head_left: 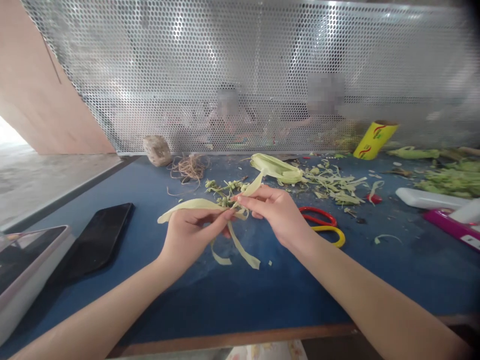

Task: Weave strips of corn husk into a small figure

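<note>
Head camera view, looking down at a blue worktable (262, 295). Two bare forearms reach in from the bottom edge and meet at the centre of the frame.

The left hand (189, 232) is curled, with thumb and forefinger pinched on a pale green leaf strip (187, 205). The strip runs out to the left, and its loose tails hang below the hands. The right hand (275, 210) is also closed, its fingertips gripping the same strip where it wraps a small sprig bundle (225, 192) of green stems and buds. The bundle is held just above the table, between the two hands.

The strip looks thin, light and limp. It probably bends easily and splits along its length. The safest grip seems to be close to the wrap, not on the loose ends.

- **Right of the hands:** scissors (322, 225) with red and yellow handles lie just beside the right wrist. A heap of leaf offcuts (333, 182) lies beyond them.
- **Upper centre:** a tangle of twine (189, 167).
- **Upper right:** a yellow film roll (375, 140).
- **Left of the frame:** a black phone (95, 240), well apart from the hands.
- **Across the top:** a perforated metal screen (262, 75), with other people dimly visible behind it.

Nothing lies between the hands.
</note>
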Demonstrator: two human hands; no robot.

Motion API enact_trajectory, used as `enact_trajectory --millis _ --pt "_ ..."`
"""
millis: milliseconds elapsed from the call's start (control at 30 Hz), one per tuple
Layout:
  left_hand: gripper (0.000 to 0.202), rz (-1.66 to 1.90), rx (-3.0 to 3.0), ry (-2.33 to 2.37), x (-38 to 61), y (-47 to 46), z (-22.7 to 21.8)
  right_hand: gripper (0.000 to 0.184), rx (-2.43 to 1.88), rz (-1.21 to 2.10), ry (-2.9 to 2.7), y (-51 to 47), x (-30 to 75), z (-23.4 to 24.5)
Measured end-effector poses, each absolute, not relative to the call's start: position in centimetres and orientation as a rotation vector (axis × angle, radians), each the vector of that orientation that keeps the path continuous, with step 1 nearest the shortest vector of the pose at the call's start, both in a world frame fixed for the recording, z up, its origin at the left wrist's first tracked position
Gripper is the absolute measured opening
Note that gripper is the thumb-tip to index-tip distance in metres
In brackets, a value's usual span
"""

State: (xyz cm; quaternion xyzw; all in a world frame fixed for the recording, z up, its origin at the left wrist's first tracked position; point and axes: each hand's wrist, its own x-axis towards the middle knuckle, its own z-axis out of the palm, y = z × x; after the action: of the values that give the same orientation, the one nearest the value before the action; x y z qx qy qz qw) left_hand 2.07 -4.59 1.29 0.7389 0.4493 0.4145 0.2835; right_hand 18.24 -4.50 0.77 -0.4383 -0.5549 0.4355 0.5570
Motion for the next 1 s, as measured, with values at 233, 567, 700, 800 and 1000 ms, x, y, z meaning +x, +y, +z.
enact_trajectory --millis 233,567,700,800,1000 --pt "0.034 1.051 1.816 0.972 1.8 -3.8 1.3 0.017 -0.927 1.100 -1.552 -4.2 18.4 0.9" --pt "0.005 1.146 1.546 0.949 1.9 -3.6 1.2 0.033 -1.009 0.983 -1.604 -4.7 18.3 0.7" --pt "0.004 1.190 1.459 0.931 1.9 -3.4 1.0 0.031 -0.963 1.111 -1.631 -4.8 18.2 0.5" --pt "0.005 1.169 1.454 0.931 1.8 -3.1 0.8 0.025 -1.006 1.037 -1.660 -4.8 18.3 0.7" --pt "0.010 1.130 1.432 0.895 1.8 -3.0 0.8 0.020 -1.025 0.999 -1.724 -5.0 18.6 1.2"
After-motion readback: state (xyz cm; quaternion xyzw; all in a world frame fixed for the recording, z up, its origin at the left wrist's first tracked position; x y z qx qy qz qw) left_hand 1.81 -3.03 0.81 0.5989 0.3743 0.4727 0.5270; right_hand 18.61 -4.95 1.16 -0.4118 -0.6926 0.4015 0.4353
